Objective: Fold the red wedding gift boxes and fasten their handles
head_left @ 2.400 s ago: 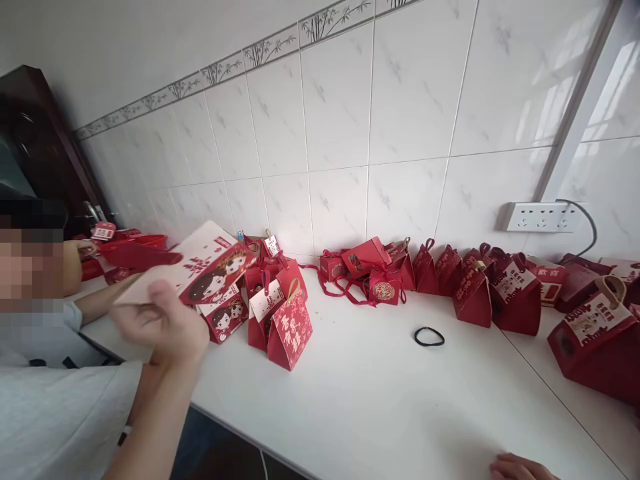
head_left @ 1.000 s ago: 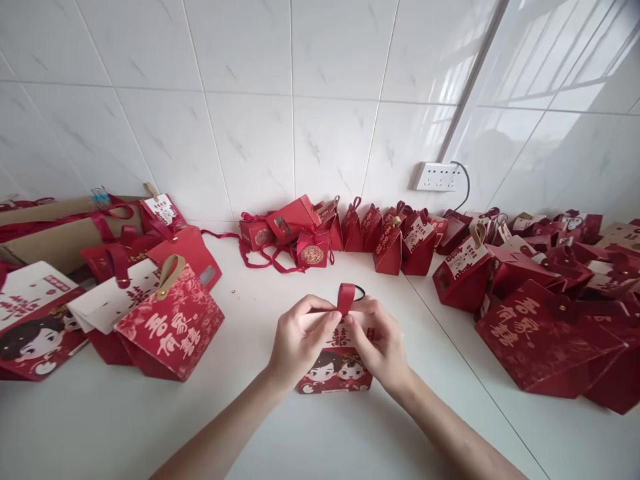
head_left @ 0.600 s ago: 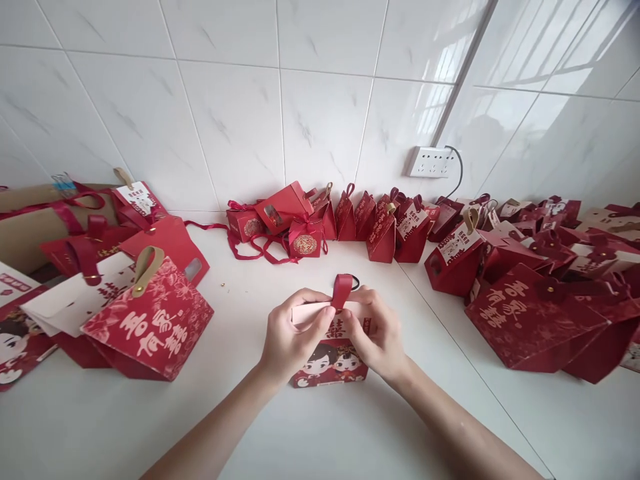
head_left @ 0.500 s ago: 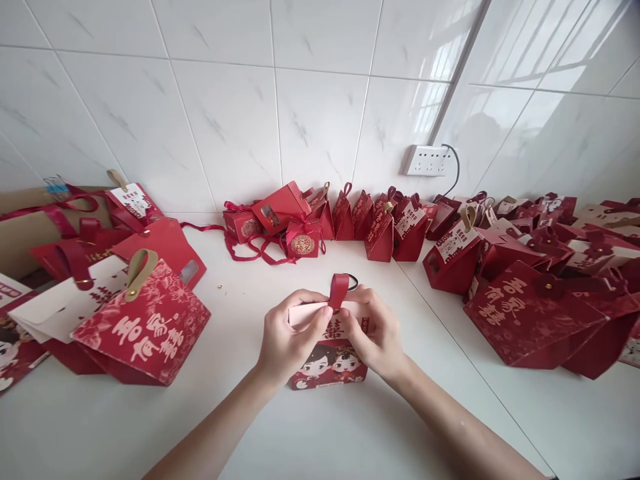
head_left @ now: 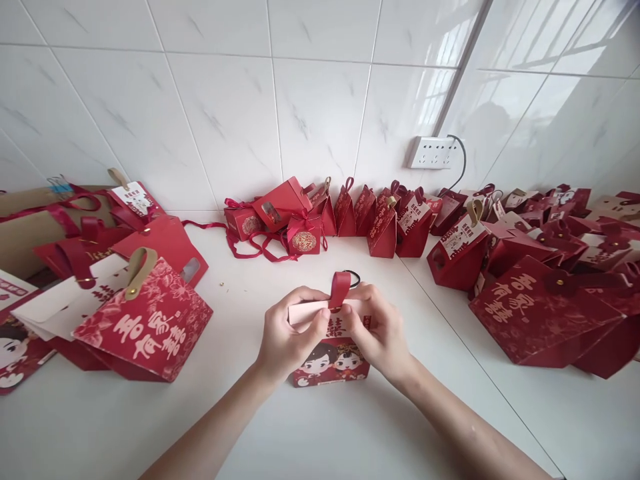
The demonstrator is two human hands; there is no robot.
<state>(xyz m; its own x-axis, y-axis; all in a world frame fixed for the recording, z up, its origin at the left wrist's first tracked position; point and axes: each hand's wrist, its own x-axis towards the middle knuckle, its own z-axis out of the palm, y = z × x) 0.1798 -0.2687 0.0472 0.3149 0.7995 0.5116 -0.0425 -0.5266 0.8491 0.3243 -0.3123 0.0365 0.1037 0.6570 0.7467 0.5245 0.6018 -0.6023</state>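
Observation:
A small red gift box with a cartoon couple printed on its front stands on the white counter in front of me. My left hand pinches the pink top flap at its left side. My right hand pinches the top at the right, beside the red loop handle that sticks up between my fingers. Both hands are closed on the box's top. A black hair tie lies just behind the handle.
A large red floral gift bag with a tan handle lies at the left over pale boxes. Several small red boxes line the tiled wall. Many red bags pile up at the right. A white power strip hangs on the wall.
The view swung from a person at the left to the counter in front of me. Both hands took hold of the small box's top; in the last second they barely moved.

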